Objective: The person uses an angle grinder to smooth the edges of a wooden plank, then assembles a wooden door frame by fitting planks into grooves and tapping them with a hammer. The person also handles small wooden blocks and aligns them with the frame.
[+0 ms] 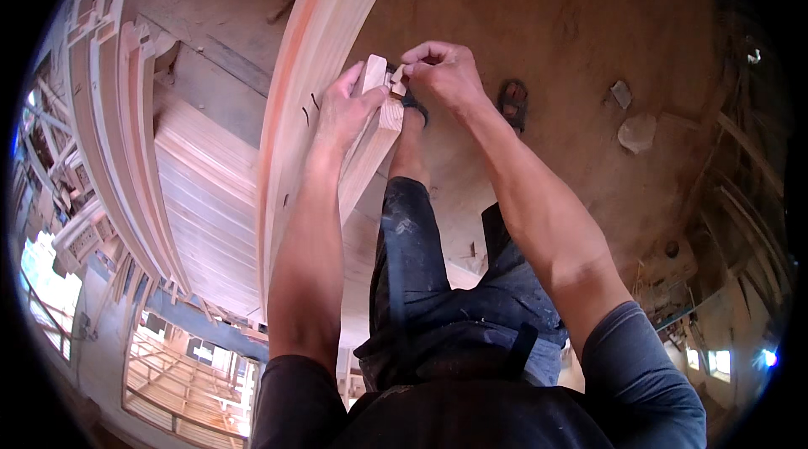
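My left hand (345, 108) is closed around the end of a pale wooden bar (376, 70), its thumb lying across toward the joint. My right hand (446, 72) pinches a small wooden piece (398, 77) between thumb and forefinger, up against that end. Just below the thumb, the cut end of a wooden beam (390, 116) shows its grain; the beam runs back under my left forearm. Whether the small piece sits in a slot cannot be made out. Beside my left hand stands a long, broad board (295, 112) with an orange streak and dark pencil marks.
Several long boards (122, 129) stack up at the left, next to a wide layer of planks (210, 196). My sandalled foot (512, 104) is on the brown floor (572, 37). Two pale scraps lie to the right, one a flat round-edged piece (637, 134). More timber (757, 230) lines the far right.
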`<state>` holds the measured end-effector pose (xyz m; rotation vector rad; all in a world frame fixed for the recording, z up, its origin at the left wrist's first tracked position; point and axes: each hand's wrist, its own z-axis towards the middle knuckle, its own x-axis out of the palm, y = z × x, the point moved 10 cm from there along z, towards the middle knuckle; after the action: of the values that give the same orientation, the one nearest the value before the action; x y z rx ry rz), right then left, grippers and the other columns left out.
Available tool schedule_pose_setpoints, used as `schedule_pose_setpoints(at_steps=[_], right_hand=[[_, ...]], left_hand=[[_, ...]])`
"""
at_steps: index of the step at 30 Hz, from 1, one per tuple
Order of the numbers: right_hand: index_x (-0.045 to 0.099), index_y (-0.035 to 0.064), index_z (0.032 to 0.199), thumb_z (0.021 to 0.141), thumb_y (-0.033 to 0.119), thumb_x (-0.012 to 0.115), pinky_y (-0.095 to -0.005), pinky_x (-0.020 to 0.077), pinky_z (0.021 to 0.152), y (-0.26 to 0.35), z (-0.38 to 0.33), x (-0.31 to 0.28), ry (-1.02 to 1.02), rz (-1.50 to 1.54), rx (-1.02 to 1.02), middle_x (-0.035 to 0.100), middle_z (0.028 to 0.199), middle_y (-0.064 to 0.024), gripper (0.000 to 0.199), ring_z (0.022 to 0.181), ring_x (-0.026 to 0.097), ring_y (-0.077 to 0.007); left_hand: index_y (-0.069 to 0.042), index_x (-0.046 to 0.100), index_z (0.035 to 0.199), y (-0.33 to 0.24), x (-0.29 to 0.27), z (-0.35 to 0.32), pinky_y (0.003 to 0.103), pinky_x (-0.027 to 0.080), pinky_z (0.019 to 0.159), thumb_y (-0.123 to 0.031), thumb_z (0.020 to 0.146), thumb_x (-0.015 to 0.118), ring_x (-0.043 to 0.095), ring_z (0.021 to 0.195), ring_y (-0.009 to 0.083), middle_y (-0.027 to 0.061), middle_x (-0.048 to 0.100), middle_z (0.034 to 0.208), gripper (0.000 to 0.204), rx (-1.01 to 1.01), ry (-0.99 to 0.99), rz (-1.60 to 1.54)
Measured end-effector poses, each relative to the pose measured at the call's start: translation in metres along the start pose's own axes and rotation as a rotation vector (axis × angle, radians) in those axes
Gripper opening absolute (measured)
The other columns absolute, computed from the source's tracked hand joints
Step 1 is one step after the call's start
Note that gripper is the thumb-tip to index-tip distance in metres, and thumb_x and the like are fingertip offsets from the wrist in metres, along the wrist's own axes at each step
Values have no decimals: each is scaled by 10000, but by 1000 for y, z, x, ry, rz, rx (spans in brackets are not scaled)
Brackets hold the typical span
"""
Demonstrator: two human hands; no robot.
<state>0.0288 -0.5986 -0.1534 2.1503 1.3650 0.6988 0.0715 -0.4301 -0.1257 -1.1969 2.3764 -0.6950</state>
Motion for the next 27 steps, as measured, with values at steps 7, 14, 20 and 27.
schedule_pose_setpoints(at_steps=[7, 14, 20, 27], right_hand=[[704, -51, 907, 860, -33, 655, -269, 516, 634, -11, 15, 21, 65, -158, 61, 689, 796, -63, 71, 693, 628, -120], [715, -43, 882, 830, -18, 636, -278, 524, 639, -12, 4, 24, -25, -86, 26, 693, 794, -76, 98, 698, 634, -123], [717, -39, 866, 782, -21, 647, -286, 532, 681, -15, -13, 19, -101, 6, 13, 695, 809, -86, 111, 718, 635, -135], [695, -14, 863, 779, -28, 655, -266, 503, 668, 32, -92, 22, -12, 69, 39, 669, 828, -34, 94, 765, 614, -91]], left_hand=[[47, 599, 1274, -7, 9, 5, 286, 485, 914, -95, 855, 675, 633, 1028, 144, 85, 685, 1120, 449, -39, 147, -223], [32, 625, 1241, -8, 6, 5, 280, 498, 884, -102, 889, 662, 636, 988, 124, 68, 687, 1099, 378, -36, 91, -153], [35, 631, 1218, -8, 10, -1, 278, 505, 860, -90, 882, 685, 638, 958, 113, 64, 687, 1068, 362, -88, 132, -227], [45, 628, 1240, -54, 13, -73, 289, 512, 860, -74, 862, 689, 639, 947, 124, 64, 689, 1031, 400, -17, 173, -185]])
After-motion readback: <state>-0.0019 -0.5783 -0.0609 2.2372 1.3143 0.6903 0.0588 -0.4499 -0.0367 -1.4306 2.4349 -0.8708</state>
